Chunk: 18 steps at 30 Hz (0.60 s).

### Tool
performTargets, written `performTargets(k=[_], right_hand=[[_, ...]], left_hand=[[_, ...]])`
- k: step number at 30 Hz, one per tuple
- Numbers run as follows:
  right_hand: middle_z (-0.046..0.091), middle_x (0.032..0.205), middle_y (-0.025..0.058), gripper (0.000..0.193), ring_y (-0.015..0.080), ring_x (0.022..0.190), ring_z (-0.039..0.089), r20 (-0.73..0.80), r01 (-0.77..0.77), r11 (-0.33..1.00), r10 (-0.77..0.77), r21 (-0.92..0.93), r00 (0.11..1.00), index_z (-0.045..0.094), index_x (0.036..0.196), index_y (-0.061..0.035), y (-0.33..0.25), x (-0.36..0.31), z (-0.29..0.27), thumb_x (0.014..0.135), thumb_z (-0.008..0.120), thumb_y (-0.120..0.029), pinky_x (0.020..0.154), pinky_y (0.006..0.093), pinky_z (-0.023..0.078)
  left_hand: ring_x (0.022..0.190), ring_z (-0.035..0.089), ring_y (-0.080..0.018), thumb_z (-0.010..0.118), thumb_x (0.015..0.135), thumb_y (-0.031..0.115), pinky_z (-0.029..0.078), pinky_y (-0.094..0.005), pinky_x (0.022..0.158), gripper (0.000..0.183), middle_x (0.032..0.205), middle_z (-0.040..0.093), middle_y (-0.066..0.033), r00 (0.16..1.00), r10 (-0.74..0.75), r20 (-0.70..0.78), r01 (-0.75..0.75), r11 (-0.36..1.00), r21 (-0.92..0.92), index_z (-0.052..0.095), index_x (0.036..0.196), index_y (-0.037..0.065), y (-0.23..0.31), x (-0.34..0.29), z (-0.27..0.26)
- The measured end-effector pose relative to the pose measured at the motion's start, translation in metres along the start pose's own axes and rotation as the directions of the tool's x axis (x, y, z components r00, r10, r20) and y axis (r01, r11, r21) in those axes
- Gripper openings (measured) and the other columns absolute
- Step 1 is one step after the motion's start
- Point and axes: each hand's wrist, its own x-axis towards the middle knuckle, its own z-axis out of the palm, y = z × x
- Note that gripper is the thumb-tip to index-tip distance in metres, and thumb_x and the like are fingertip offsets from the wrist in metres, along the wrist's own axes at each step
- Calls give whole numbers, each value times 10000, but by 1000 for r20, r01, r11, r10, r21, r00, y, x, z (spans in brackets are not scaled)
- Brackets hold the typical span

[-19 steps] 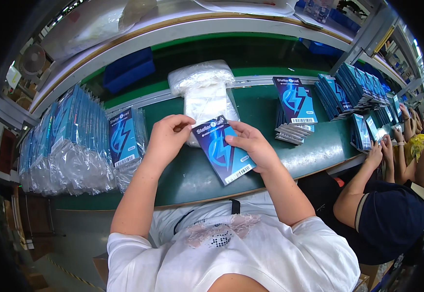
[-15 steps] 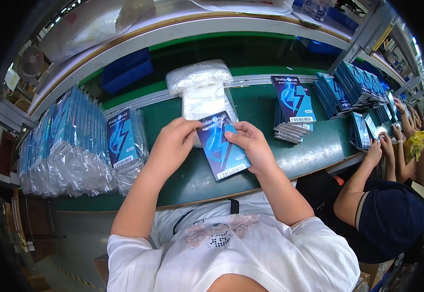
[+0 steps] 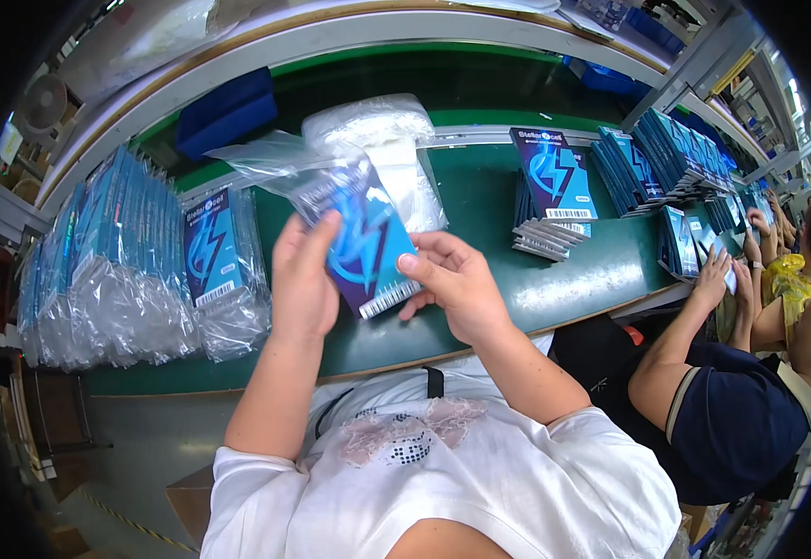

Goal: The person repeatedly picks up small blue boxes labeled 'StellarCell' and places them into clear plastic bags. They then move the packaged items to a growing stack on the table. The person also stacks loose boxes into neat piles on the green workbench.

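- The flat, rectangular blue-and-purple printed packet (image 3: 364, 244) is held above the counter, tilted, in front of the person's chest.
- A clear, crinkled plastic bag (image 3: 270, 163) covers at least its upper part and trails off to the upper left; this loose end lies unfolded. Whether the lower edge is fully inside, I cannot tell.
- The left hand (image 3: 305, 275) pinches the packet's left side, thumb on the printed face.
- The right hand (image 3: 452, 284) has its thumb at the right edge and its fingers loosely parted; whether it grips or only steadies, I cannot tell. So this bagging looks partly done.
- Just beyond the packet, a pile of clear, flat plastic bags (image 3: 405, 182) rests on the dark green, glossy counter (image 3: 564, 293), so bags remain.
- To the left, a long row of blue packets in clear bags (image 3: 112, 242) looks finished, with another bagged blue packet (image 3: 210, 242) beside it.
- To the right, a stack of blue printed packets (image 3: 554, 182) appears unbagged and so seems left to do.
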Motion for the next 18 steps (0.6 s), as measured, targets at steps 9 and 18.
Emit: performTargets(k=[9, 18], right_hand=[[635, 887, 95, 229, 183, 825, 637, 65, -216, 947, 207, 236, 976, 551, 925, -7, 10, 2, 5, 782, 707, -94, 690, 295, 542], [649, 895, 99, 167, 190, 852, 638, 332, -335, 907, 242, 257, 912, 587, 905, -37, 23, 2, 5, 858, 633, -191, 730, 302, 487]], left_hand=[[958, 548, -106, 513, 923, 84, 426, -265, 873, 232, 1083, 577, -68, 943, 321, -85, -314, 945, 88, 491, 1137, -4, 1, -4, 13], [948, 545, -104, 501, 917, 68, 415, -256, 868, 226, 1056, 588, -58, 924, 371, -94, -361, 926, 111, 512, 1131, -4, 1, -13, 18]])
